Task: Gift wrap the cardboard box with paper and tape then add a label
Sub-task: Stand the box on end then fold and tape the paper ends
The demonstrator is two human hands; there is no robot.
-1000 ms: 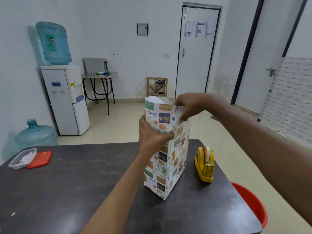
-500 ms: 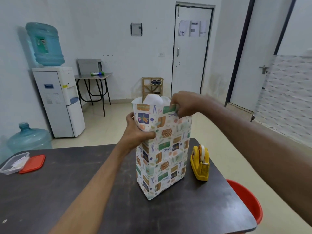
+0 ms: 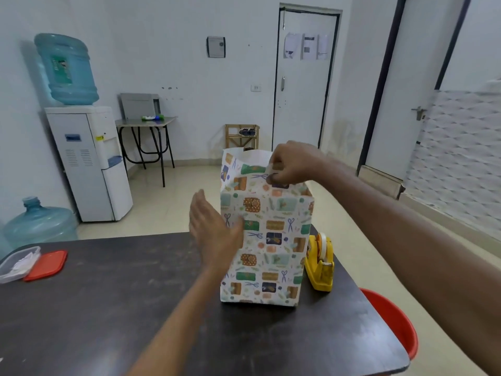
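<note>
The box wrapped in patterned gift paper (image 3: 267,248) stands upright on the dark table (image 3: 108,308), its top end of paper still standing open with white inside showing. My right hand (image 3: 294,165) pinches the paper's upper edge at the top right. My left hand (image 3: 214,232) is flat with straight fingers against the box's left side. A yellow tape dispenser (image 3: 321,263) stands just right of the box.
A clear container (image 3: 16,264) and its red lid (image 3: 46,265) lie at the table's left edge. A red bucket (image 3: 393,318) sits on the floor past the right edge. A water dispenser (image 3: 89,164) and a spare bottle (image 3: 38,223) stand at the left wall.
The box has been turned so a broad face points toward me. My left hand let go of its grip and now lies flat at the side. My right hand kept hold of the top edge.
</note>
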